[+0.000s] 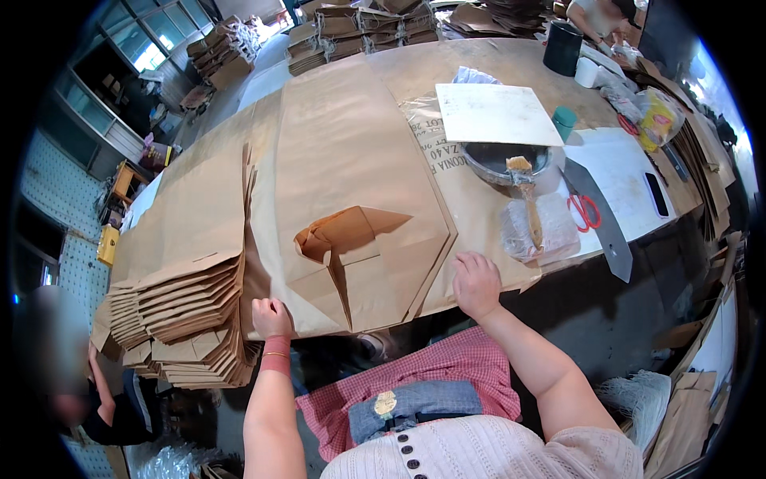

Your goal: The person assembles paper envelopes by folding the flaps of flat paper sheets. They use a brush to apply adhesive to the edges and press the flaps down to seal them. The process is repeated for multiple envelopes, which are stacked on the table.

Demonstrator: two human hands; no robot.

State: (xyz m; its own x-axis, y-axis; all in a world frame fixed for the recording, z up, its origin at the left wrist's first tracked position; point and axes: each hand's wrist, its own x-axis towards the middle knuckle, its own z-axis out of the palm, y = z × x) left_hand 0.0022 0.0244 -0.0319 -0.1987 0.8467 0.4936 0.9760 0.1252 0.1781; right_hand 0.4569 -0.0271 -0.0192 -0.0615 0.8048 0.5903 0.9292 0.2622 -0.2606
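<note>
Brown paper fills the middle of the head view: a large bag lies flat on the tabletop, mostly beyond and between both grips, its end flap partly raised. The left grip is curled at the near edge, just beside the stack of folded bags; whether it pinches paper, I cannot tell. The right grip is loosely half-open near the bag's right edge, nothing visible in it. Beyond that grip, a brush rests against a bowl.

For a clean fold, I would steady the bag with the left grip, spread the flap evenly with the right, and press creases outward from the middle. Crooked corners seem the likeliest fault.
</note>
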